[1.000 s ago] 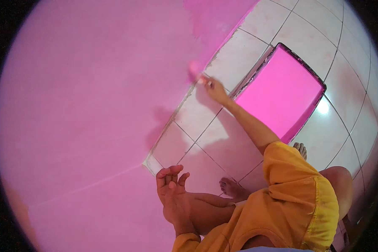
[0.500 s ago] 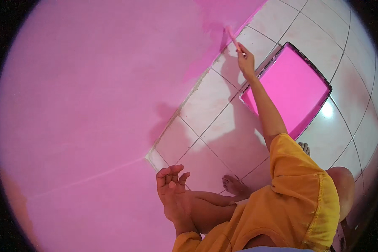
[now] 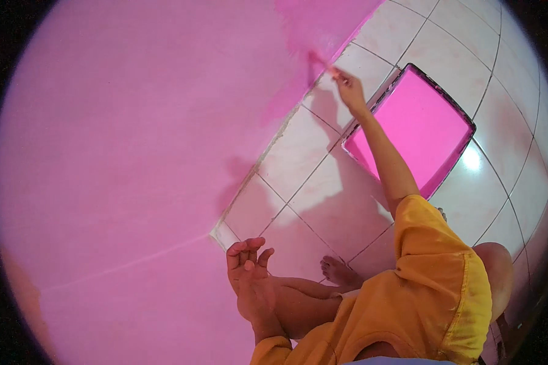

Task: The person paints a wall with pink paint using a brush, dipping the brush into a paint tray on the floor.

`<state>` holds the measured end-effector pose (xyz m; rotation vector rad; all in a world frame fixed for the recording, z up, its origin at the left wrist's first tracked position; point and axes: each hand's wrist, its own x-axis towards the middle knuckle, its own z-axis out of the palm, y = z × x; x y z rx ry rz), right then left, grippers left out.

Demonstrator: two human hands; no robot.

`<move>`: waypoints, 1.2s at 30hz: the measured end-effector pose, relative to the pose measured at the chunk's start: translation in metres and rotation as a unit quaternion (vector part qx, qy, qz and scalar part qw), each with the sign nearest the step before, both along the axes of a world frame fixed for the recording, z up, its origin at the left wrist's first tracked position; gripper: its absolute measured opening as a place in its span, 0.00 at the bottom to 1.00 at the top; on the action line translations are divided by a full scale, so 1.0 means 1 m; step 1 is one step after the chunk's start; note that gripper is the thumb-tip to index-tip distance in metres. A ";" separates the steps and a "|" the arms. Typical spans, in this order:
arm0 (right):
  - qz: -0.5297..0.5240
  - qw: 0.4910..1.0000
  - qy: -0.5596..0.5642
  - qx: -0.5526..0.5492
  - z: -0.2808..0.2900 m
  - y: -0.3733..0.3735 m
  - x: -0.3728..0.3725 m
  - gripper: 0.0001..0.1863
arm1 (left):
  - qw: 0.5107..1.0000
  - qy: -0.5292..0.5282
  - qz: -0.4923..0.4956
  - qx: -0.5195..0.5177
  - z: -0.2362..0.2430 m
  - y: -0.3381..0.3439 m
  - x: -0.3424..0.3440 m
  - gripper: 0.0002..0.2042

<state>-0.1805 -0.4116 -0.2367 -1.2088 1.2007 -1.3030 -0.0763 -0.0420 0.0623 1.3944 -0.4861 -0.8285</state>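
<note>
Lower centre, the left hand (image 3: 249,286) is empty, fingers (image 3: 264,258) loosely curled. Upper centre, the right hand (image 3: 351,92) grips a brush (image 3: 323,62), fingers closed, its tip over the wall (image 3: 134,152). Upper right, a tray (image 3: 442,92) of paint (image 3: 420,121) lies on the floor (image 3: 310,176).

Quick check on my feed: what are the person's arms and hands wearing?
The left hand and right hand are bare, with no gloves, watch or bracelet visible. The right sleeve is loose yellow-orange cloth, leaving the forearm uncovered. The left sleeve is orange and only partly in frame.
</note>
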 end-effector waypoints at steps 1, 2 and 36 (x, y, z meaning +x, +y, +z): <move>0.002 1.000 -0.002 0.000 0.005 -0.004 -0.002 0.18 | 1.000 -0.004 0.007 0.006 0.001 0.001 0.000 0.19; -0.069 0.997 -0.036 -0.001 0.009 -0.007 -0.003 0.17 | 1.000 -0.006 0.008 0.006 0.002 0.001 0.000 0.19; 0.106 0.991 0.005 -0.075 0.031 -0.014 -0.015 0.17 | 0.998 0.003 0.012 0.055 0.004 -0.013 -0.014 0.18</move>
